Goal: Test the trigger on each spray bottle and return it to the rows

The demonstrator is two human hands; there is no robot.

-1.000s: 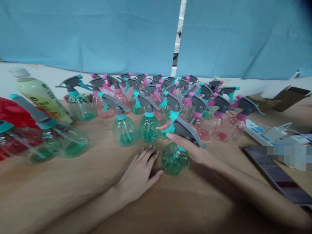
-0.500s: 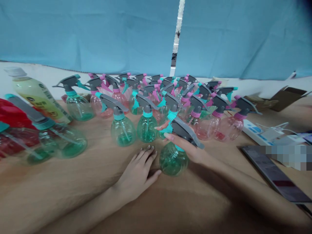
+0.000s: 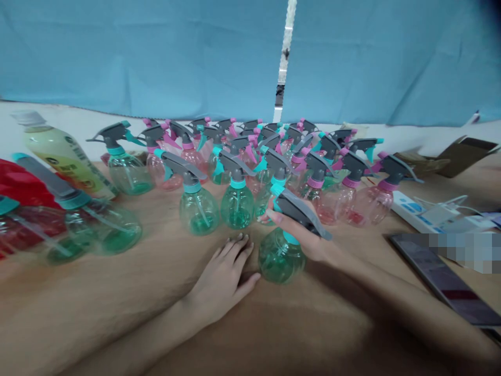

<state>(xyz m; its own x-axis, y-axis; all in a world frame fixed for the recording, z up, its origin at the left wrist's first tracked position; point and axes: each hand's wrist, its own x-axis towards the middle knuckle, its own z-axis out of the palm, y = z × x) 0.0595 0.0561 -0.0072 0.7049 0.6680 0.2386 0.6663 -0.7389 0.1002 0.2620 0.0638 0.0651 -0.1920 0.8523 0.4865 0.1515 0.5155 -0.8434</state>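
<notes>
My right hand (image 3: 301, 230) is closed round the neck and trigger of a green spray bottle (image 3: 279, 258) with a grey and teal head. The nozzle points away from me, and the bottle's base is at or close to the tabletop. My left hand (image 3: 225, 274) lies flat on the table just left of that bottle, fingers stretched out and holding nothing. Beyond my hands stand other spray bottles in rows, among them a green one (image 3: 237, 206) near my left fingertips and a pink one (image 3: 376, 203) farther right.
At the left are a large labelled bottle (image 3: 64, 154), a red bag (image 3: 23, 183) and more green spray bottles (image 3: 119, 232). A phone (image 3: 442, 277), a white power strip (image 3: 410, 209) and an open cardboard box (image 3: 464, 156) lie to the right. A blue cloth (image 3: 156, 57) hangs behind.
My right fingers have drawn in around the trigger, which they held more loosely before. The left hand stays flat; the whole view has shifted very slightly.
</notes>
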